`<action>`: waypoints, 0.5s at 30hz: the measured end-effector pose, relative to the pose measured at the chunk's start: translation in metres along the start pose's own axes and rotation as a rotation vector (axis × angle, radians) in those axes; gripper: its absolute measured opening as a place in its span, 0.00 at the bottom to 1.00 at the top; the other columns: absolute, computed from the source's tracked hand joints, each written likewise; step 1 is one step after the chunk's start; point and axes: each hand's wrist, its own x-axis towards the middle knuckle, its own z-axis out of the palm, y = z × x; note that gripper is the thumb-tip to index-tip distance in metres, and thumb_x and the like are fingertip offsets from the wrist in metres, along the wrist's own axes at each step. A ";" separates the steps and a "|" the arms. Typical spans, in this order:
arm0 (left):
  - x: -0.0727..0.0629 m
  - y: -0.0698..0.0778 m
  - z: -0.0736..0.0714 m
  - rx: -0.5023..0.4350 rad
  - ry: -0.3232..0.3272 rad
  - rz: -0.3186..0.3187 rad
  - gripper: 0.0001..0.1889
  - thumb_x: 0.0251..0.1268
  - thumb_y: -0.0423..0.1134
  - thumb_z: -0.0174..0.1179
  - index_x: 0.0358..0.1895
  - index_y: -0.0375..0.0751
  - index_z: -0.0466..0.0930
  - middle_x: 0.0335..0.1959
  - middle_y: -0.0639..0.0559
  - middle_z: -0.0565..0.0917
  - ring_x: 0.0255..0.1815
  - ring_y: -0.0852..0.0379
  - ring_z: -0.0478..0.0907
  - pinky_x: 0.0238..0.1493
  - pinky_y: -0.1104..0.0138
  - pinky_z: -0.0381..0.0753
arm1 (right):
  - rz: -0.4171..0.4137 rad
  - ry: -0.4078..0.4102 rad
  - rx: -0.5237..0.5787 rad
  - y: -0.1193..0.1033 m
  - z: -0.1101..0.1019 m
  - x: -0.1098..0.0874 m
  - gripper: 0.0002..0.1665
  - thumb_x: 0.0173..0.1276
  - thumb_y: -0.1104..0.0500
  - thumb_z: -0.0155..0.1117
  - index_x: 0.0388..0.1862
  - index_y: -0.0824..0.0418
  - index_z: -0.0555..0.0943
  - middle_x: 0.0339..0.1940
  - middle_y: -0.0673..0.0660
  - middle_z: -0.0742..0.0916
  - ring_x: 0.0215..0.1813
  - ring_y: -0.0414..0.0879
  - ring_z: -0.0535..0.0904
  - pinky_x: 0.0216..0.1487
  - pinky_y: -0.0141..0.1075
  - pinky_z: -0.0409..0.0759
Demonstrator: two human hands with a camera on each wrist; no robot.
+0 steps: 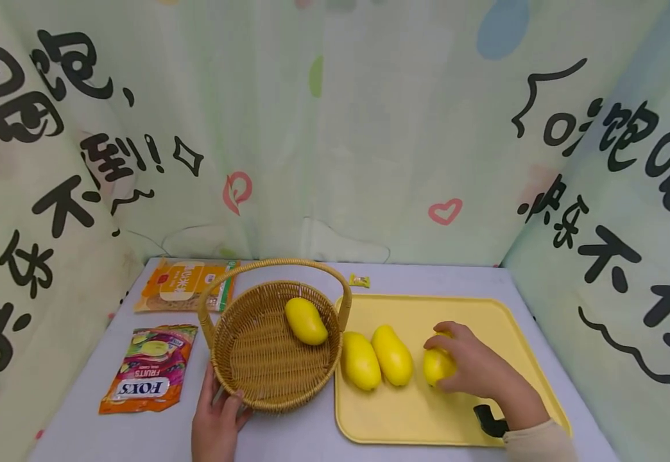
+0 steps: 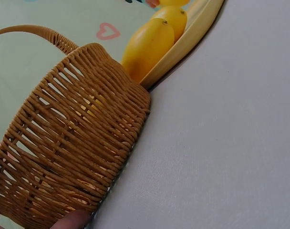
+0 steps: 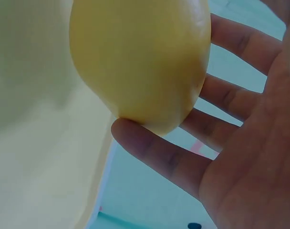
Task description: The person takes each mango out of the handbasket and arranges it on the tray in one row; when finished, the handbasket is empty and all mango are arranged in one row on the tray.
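While the right hand (image 1: 473,366) works over the tray, its fingers and thumb are closed around a yellow mango (image 1: 438,369), and what a clear look the right wrist view gives: thumb on one side near the tip, fingers spread along the other! That held mango is above the middle of the yellow tray (image 1: 404,417); whether it touches the surface, I cannot tell.

Over to the left hand (image 1: 216,417), and it grips the wicker basket (image 1: 254,366) from outside, fingers at the left wall, thumb round the near side. The basket stands upright on the pale table (image 1: 289,443), just beside the tray's left edge, its arched handle (image 1: 277,263) rising over the far side. One mango in there, the basket mango (image 1: 306,321), lying towards the right wall!

Back on the tray, two more: the left tray mango (image 1: 360,361), right by the basket, and the middle tray mango (image 1: 393,356), snug beside it, both apart from the one in the hand.

Out on the left flank, an orange FOX'S bag (image 1: 150,369) lies with its lettering upside down, and behind it an orange-and-yellow packet (image 1: 181,285) sits partly behind the handle. A small yellow wrapped piece (image 1: 360,281) lies just beyond the tray, before a pale curtain (image 1: 369,128) with black lettering.
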 end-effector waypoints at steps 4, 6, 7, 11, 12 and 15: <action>0.000 -0.001 -0.002 0.000 -0.015 0.003 0.47 0.79 0.36 0.51 0.87 0.66 0.29 0.89 0.39 0.42 0.83 0.28 0.58 0.66 0.43 0.80 | -0.003 -0.034 -0.021 -0.002 0.009 0.003 0.30 0.46 0.60 0.83 0.52 0.53 0.87 0.67 0.67 0.78 0.67 0.65 0.76 0.62 0.56 0.85; 0.000 -0.001 -0.002 -0.007 -0.021 0.005 0.47 0.80 0.36 0.51 0.87 0.66 0.29 0.89 0.38 0.41 0.83 0.28 0.57 0.66 0.42 0.79 | -0.005 -0.048 -0.027 -0.003 0.011 0.004 0.30 0.46 0.61 0.84 0.52 0.54 0.87 0.67 0.67 0.79 0.67 0.65 0.76 0.62 0.56 0.85; 0.000 -0.001 -0.002 -0.009 -0.023 0.005 0.47 0.80 0.36 0.51 0.87 0.66 0.29 0.89 0.38 0.41 0.84 0.28 0.57 0.67 0.42 0.79 | -0.004 -0.055 -0.030 -0.004 0.012 0.005 0.30 0.46 0.61 0.84 0.52 0.54 0.87 0.67 0.67 0.79 0.67 0.65 0.76 0.62 0.56 0.86; 0.000 -0.001 -0.002 -0.014 -0.028 0.007 0.47 0.81 0.36 0.51 0.87 0.67 0.29 0.89 0.38 0.41 0.84 0.28 0.57 0.67 0.42 0.79 | -0.015 -0.066 -0.051 -0.006 0.016 0.007 0.32 0.46 0.62 0.83 0.54 0.56 0.86 0.67 0.66 0.78 0.67 0.64 0.76 0.61 0.54 0.86; 0.000 -0.001 -0.002 -0.016 -0.029 0.007 0.47 0.80 0.36 0.51 0.87 0.67 0.29 0.89 0.39 0.41 0.84 0.28 0.57 0.67 0.42 0.79 | -0.022 -0.067 -0.058 -0.006 0.017 0.008 0.32 0.46 0.62 0.83 0.55 0.56 0.85 0.67 0.65 0.79 0.67 0.63 0.76 0.60 0.54 0.87; 0.001 -0.001 -0.002 -0.014 -0.026 0.002 0.47 0.80 0.36 0.51 0.87 0.67 0.29 0.90 0.39 0.41 0.84 0.28 0.57 0.67 0.42 0.79 | -0.046 -0.062 -0.079 -0.007 0.020 0.009 0.35 0.45 0.63 0.83 0.57 0.57 0.84 0.65 0.63 0.79 0.66 0.61 0.76 0.58 0.51 0.88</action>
